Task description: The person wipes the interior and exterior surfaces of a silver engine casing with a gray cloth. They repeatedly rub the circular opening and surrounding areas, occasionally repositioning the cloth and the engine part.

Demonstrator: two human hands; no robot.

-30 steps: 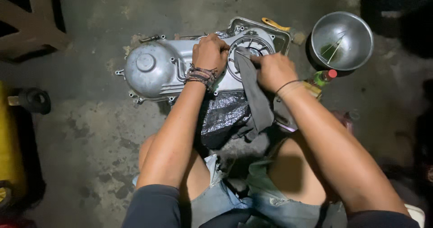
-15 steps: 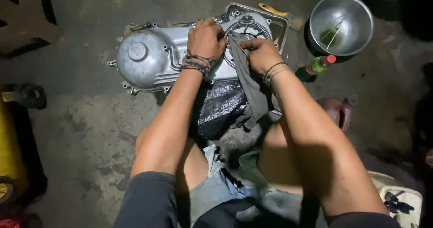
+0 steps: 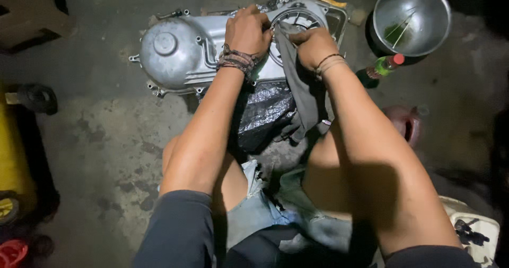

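Head view: the left hand [image 3: 246, 32] lies palm-down on the engine cover [image 3: 180, 50], its grip spread flat and pressing on the metal beside the round opening rather than closed around anything. The right hand [image 3: 314, 46] sits just beside it, its grip pinched together on a grey rag [image 3: 305, 95], which it holds against the rim of that opening. The rag hangs down from the right hand over the cover's near edge. Under both wrists, touching the cover's near side, lies a crumpled black plastic bag [image 3: 262, 114]. The cover rests on the concrete floor [image 3: 106, 140], its domed end stretching away from the left hand to that hand's outer side. Beyond the right hand, well apart from it, stands a metal bowl [image 3: 411, 16] holding thin sticks, and between bowl and right forearm lies a small green bottle [image 3: 384, 66] with a red cap. Nearer the body on the right side is a reddish jug [image 3: 405, 124]. Both knees show below the forearms, in torn denim.
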